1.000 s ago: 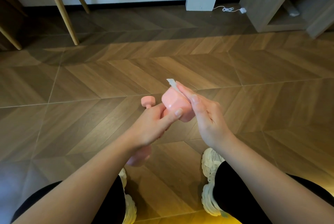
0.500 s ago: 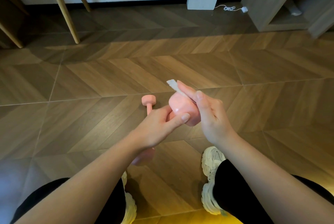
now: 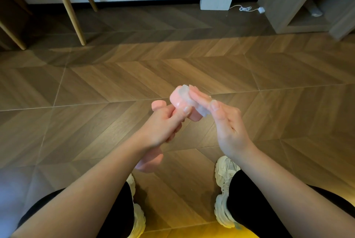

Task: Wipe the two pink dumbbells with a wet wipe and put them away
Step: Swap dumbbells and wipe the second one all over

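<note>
Dumbbell (image 3: 179, 101) clenched in left hand (image 3: 161, 128); right hand (image 3: 228, 122) presses wipe (image 3: 189, 96) (second dumbbell (image 3: 149, 163) underneath)

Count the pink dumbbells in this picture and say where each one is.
2. One dumbbell is held up in the left hand, the right hand pressing a wipe on its end. The other dumbbell lies on the floor beneath, mostly hidden by the left arm.
</note>
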{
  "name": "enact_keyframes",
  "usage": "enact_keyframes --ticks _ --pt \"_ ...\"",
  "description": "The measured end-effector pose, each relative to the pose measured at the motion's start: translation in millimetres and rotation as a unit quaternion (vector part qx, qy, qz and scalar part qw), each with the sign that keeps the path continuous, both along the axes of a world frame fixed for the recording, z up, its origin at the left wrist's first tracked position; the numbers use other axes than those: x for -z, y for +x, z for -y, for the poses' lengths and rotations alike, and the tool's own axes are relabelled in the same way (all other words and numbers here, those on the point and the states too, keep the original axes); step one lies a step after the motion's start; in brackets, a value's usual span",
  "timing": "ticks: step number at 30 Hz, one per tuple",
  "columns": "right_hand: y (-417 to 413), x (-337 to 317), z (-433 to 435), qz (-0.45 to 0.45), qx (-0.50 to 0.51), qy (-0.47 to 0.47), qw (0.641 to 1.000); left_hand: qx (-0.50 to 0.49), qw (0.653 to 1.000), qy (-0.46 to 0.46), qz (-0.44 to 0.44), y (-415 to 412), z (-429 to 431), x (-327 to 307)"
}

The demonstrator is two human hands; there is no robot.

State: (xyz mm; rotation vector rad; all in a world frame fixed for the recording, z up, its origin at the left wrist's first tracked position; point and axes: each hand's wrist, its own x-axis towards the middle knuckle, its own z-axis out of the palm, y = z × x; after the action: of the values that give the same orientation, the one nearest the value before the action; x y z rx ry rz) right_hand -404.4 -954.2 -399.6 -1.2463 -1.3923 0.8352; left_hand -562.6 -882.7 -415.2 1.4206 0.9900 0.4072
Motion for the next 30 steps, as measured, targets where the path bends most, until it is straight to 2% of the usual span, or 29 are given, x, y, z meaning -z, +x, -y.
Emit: enact_keyframes --ticks 7,12,17,20,23,26,30 --pt "10 5 -4 -0.008 0.017 -0.057 0.998 0.097 0.994 0.043 -0.020 3 7 -1" --pt "12 3 -3 -0.012 0.023 -0.048 0.999 0.009 0.998 -0.003 0.061 -1 2 -2" --pt "1 2 1 0.006 -0.005 0.012 1.000 -0.014 1.000 -0.004 0.014 -2 -3 0" --pt "0 3 -4 0.023 0.004 -0.003 1.000 0.036 0.999 0.011 -0.015 0 1 2" --pt "5 4 -7 0.020 0.029 -0.040 0.999 0.084 0.996 0.029 -0.002 2 4 4" --pt "12 8 -7 0.012 0.046 -0.063 0.997 0.035 0.998 -0.012 0.058 1 2 2" --pt "9 4 3 0.026 0.029 -0.017 0.999 -0.036 0.997 -0.024 0.062 -3 -7 -3"
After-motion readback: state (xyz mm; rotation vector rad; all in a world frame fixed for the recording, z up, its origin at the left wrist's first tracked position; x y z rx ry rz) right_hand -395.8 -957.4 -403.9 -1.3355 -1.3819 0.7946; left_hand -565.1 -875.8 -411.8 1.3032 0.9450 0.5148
